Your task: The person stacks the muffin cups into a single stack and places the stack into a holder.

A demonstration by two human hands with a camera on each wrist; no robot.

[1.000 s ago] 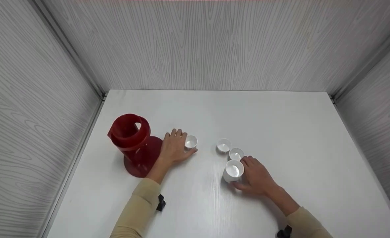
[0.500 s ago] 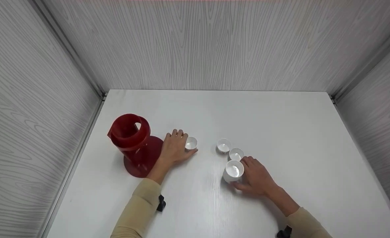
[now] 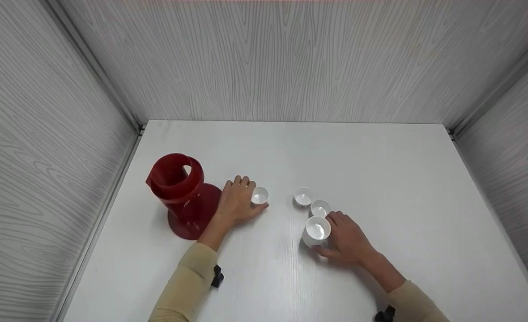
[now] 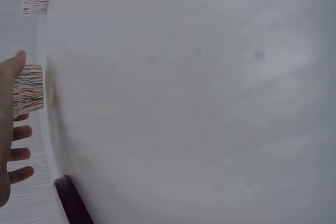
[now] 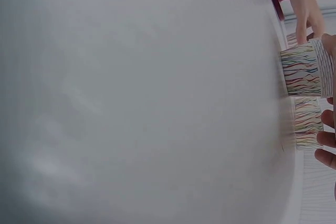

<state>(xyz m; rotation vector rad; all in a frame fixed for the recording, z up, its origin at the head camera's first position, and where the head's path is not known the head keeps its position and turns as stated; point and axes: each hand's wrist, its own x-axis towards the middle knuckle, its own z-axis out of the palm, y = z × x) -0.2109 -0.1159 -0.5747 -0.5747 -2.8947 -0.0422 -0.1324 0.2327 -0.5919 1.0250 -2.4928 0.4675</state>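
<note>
In the head view my left hand [image 3: 237, 200] holds a single paper cup [image 3: 260, 196] upright between thumb and fingers, mouth up. The left wrist view shows coloured wavy stripes on that paper cup [image 4: 29, 88]. My right hand [image 3: 347, 238] grips a taller stack of nested paper cups [image 3: 311, 238], thumb at the near side and fingers at the far side. Several rims show on the stack of paper cups [image 5: 307, 71] in the right wrist view. Two more cups, one farther off [image 3: 303, 197] and one close behind the stack [image 3: 320, 208], stand upright between the hands.
A glossy red object [image 3: 179, 194] with a ring-shaped open top and a broad round base stands to the left, its base partly behind my left hand. The white table [image 3: 380, 170] meets grey wood-grain panels [image 3: 264, 67] at the back and sides.
My left hand and its paper cup have shifted slightly toward me and to the right. The right hand and the stack have barely moved.
</note>
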